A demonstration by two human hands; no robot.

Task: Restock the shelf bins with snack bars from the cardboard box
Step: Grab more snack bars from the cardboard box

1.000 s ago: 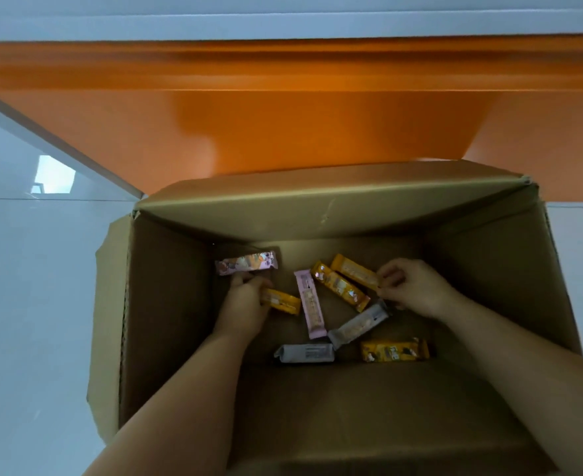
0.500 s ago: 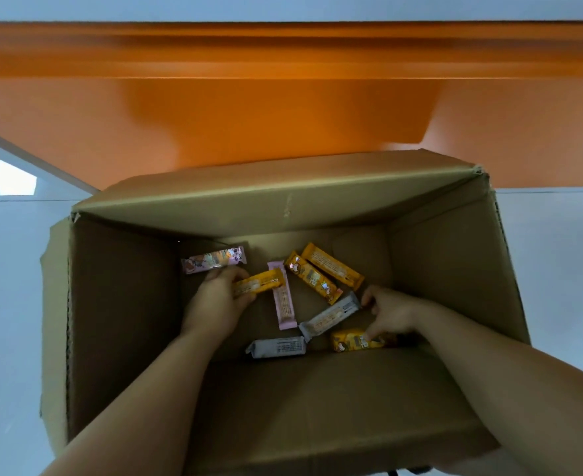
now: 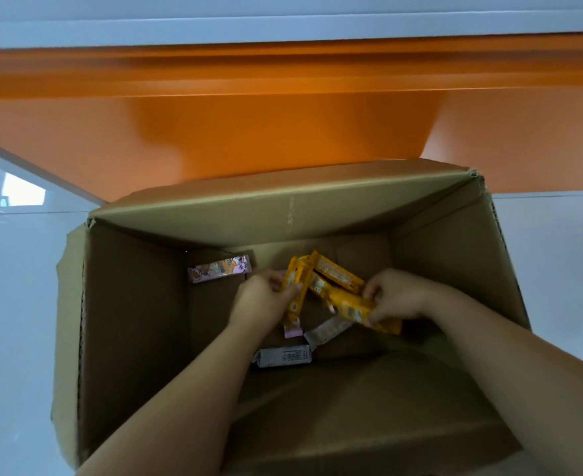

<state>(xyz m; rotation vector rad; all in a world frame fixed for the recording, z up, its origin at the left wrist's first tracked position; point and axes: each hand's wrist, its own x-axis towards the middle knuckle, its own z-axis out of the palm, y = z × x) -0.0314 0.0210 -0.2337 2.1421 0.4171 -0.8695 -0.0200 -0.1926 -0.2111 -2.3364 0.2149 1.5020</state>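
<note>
The white floor (image 3: 15, 304) runs down the left side of the open cardboard box (image 3: 139, 321). On the box bottom, farthest left and against the far wall, lies a pink bar (image 3: 219, 268), flat and well apart from both my hands.

Next comes my left grip (image 3: 261, 300). Its fingers are curled round an upright orange bar (image 3: 295, 290), which I hold near its upper half so the lower end hangs toward me. Just below that end, the tip of a second pink bar (image 3: 293, 332) shows; the rest is hidden under my hand and the bar. Nearer to me a grey bar (image 3: 283, 356) lies flat on the bottom, touching neither hand.

To its right a silver bar (image 3: 328, 331) lies at a slant, its far end covered. Behind it, between my hands, sit more orange wrappers (image 3: 338, 273), overlapping so that I cannot count them.

My right grip (image 3: 398, 297) pinches a slanted orange bar (image 3: 350, 308) at its right end, thumb on top. The bar's free end points toward my left hand, close to the upright one; whether the two touch I cannot tell.

Everything held is smeared, so the print on the wrappers is unreadable. My forearms cover part of the near bottom and are cut off at the frame's lower edge. An orange panel (image 3: 283, 139) rises behind the box.
</note>
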